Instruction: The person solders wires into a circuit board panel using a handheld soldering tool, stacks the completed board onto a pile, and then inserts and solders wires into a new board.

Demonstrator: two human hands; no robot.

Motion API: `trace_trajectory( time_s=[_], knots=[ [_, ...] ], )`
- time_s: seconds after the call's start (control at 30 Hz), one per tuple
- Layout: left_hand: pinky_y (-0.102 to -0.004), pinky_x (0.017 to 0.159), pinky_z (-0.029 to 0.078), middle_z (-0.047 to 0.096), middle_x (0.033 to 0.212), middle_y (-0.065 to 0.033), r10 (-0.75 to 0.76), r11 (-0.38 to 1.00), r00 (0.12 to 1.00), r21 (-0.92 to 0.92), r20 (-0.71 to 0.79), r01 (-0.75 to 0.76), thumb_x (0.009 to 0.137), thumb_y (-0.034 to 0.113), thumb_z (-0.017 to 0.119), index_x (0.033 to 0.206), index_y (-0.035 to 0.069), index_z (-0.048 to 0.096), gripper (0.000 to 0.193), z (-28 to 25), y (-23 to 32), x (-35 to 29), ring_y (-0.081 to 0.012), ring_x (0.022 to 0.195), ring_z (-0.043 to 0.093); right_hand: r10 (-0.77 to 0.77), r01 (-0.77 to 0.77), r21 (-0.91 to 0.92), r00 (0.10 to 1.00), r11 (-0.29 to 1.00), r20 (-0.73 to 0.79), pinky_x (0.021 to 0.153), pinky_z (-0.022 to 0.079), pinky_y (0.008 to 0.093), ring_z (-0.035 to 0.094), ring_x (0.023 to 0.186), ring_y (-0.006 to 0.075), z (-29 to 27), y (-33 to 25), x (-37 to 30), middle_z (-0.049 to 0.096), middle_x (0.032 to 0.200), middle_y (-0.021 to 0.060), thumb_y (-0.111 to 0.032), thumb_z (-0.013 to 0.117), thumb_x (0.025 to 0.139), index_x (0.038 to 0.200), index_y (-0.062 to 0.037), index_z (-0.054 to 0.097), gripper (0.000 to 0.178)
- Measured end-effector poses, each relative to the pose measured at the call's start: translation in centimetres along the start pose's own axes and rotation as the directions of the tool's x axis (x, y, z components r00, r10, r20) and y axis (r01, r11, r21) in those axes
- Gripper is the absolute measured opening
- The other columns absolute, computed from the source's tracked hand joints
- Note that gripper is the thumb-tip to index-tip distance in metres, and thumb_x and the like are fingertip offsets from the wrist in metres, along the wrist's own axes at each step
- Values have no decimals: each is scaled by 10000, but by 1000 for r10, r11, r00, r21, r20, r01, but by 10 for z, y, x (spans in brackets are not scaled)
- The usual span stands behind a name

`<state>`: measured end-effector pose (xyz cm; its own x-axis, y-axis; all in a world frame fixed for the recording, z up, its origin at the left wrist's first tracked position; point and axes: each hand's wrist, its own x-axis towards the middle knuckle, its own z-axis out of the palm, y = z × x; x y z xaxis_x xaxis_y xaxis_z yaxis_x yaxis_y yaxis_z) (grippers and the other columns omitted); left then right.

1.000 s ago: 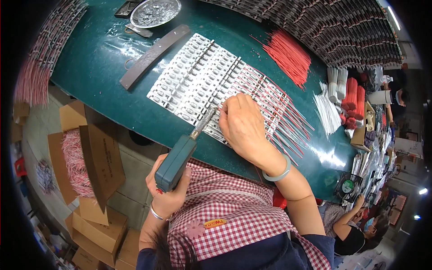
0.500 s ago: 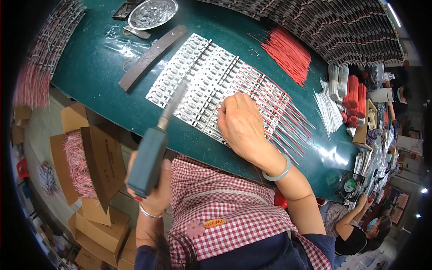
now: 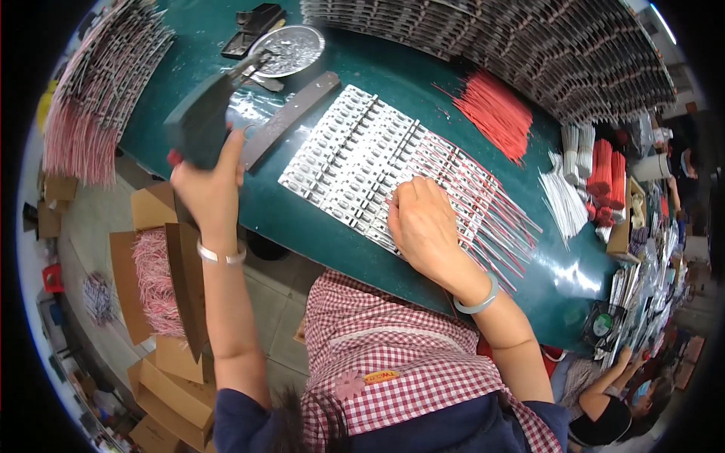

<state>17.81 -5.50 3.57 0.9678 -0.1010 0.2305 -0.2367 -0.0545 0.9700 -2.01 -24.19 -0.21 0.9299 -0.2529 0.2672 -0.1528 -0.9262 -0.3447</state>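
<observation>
My left hand [image 3: 211, 185] grips a dark green pistol-shaped power tool [image 3: 198, 124] with a thin metal shaft. The shaft tip is smeared by motion at the near left rim of a silver bowl [image 3: 291, 60] of small shiny pieces. On the green table lies a flat array of white blocks with metal parts [image 3: 340, 151], in rows. Red and white wires [image 3: 495, 219] run out from its right side. My right hand [image 3: 427, 226] rests on the array's near edge beside the wires, fingers curled and pressed together. Whatever is under the fingertips is hidden.
A dark bar [image 3: 294, 117] lies left of the array. Red wires [image 3: 495, 113] and white wires [image 3: 563, 200] lie at the right. Stacked wired strips [image 3: 529, 53] line the back; more [image 3: 113, 98] stand at far left. Cardboard boxes [image 3: 185, 287] are below left. A co-worker [image 3: 612, 400] sits at right.
My left hand has carried the power tool away from the array, up and left to the bowl. My right hand stays on the array. The whole view has shifted slightly.
</observation>
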Motion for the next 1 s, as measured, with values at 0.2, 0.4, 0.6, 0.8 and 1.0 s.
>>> trace_trajectory(
  time_s=[0.2,0.4,0.6,0.8,1.0],
  knots=[
    [-217,438,400,654,1038,-133,-208,936,970,-263,121,234,802,-44,723,1245,-51,580,466,-17,47,-97,-98,556,538,57,-58,23,998,998,38,766,466,428,568,869,324,-7,-3,0,557,873,143,-28,674,831,915,-10,565,139],
    [-234,460,428,632,1144,-164,-474,851,855,-142,209,506,797,-92,657,1319,-52,517,541,-44,36,-168,-123,594,545,67,-59,182,997,982,-42,743,469,421,581,844,314,-9,-8,-9,579,868,125,-17,694,851,942,-34,595,136],
    [-241,538,445,667,904,-66,-374,927,879,102,294,360,868,3,744,1151,-51,660,300,-58,8,-201,-96,636,564,35,-23,229,998,973,-52,751,426,410,565,840,290,-1,-7,-19,560,850,97,-52,690,852,930,-68,627,102],
    [-275,713,515,677,938,-82,-332,940,884,195,330,281,817,20,779,1036,-38,681,246,-50,11,-197,-156,817,645,56,-40,212,996,976,-67,735,417,407,568,831,282,0,-8,-19,561,840,94,-49,699,835,900,-65,631,95],
    [-282,677,506,651,905,-89,-255,962,892,193,373,194,817,-4,758,990,-43,676,196,-45,10,-193,-178,758,633,61,-44,205,995,978,-76,726,412,408,570,827,283,1,-8,-18,564,837,92,-49,700,832,899,-63,632,97]
  ],
)
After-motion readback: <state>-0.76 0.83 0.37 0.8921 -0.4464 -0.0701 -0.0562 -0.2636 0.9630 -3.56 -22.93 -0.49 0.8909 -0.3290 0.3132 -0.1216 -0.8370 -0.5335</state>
